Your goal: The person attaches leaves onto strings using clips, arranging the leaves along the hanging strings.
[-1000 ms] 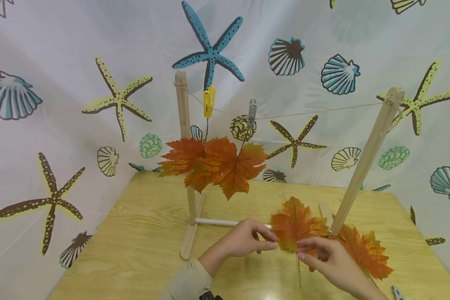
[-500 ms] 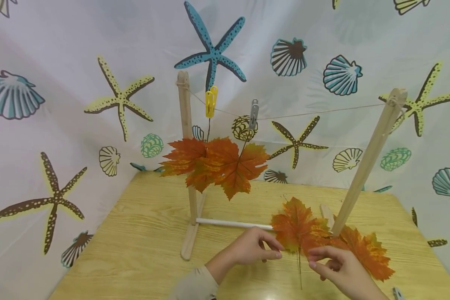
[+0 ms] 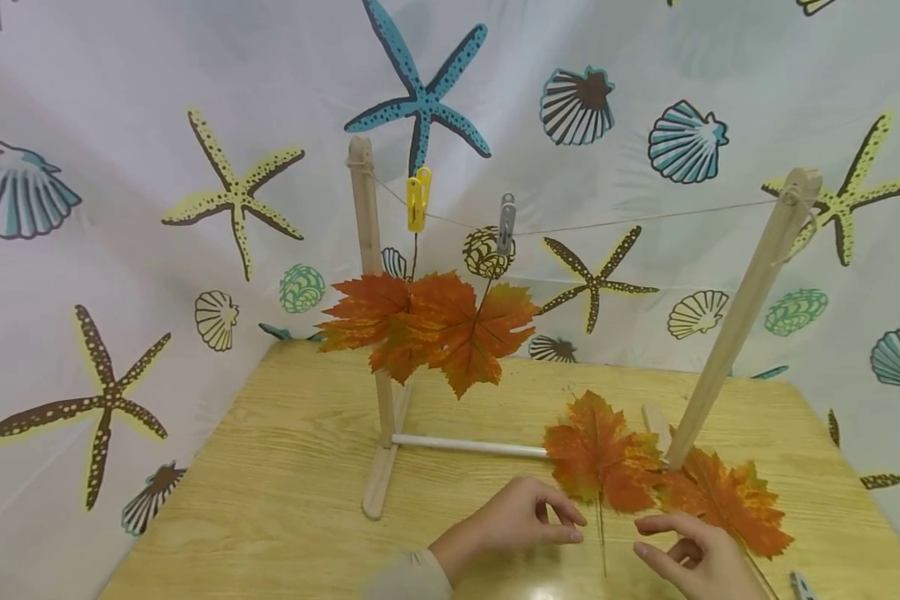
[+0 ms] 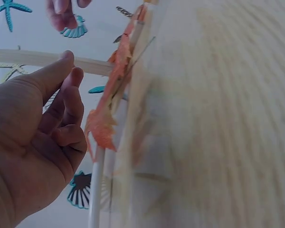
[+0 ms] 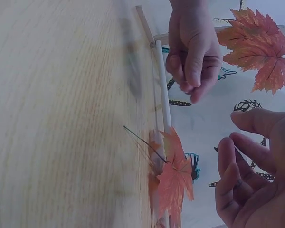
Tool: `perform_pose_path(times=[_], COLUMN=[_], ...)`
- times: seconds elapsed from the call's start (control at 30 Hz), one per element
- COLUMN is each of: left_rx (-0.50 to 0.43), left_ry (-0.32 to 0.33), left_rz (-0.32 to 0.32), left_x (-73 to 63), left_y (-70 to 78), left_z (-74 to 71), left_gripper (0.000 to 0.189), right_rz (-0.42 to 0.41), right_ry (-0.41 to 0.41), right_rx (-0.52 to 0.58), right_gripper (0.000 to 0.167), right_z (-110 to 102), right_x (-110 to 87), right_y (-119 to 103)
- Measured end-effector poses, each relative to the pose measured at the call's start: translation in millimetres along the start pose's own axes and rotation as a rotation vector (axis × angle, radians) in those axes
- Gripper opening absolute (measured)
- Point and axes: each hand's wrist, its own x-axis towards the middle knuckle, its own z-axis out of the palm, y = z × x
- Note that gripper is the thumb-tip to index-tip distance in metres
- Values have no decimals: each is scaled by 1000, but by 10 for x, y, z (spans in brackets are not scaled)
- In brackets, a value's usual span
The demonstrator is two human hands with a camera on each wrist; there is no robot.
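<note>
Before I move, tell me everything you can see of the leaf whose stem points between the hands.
The leaf is orange with yellow-green patches, lobed, toothed and veined; it looks artificial, perhaps fabric. Its thin, dark stem points towards the near side. In the head view, low over the table, it hides the right end of the rod and overlaps another leaf; whether it touches either is unclear. Neither the left hand nor the right hand touches it.

A curtained-off nook: pale cloth (image 3: 615,179) printed with starfish (image 3: 423,100) and seashells (image 3: 690,142) encloses the left, far and right sides of a wood-grain worktop (image 3: 292,467). Whether it's in a home or elsewhere can't be told.
</note>
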Motion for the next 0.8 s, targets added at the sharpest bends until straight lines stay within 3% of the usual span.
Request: perform_pose_path(times=[0.3, 0.57, 0.8], left_rx=[-2, 18, 106], left_ry=[-42, -19, 33], left_rz=[-52, -94, -88], left_x=[87, 141, 178], left_y=[-73, -117, -99], left_z=[171, 319, 357], left_gripper=[20, 16, 14], right_rz=[177, 285, 325], right_ry=[88, 102, 126], right_rx=[21, 100, 132], right_gripper=[41, 47, 50], right_z=[35, -38, -45], right_x=[-60, -130, -158], right_y=[139, 400, 579])
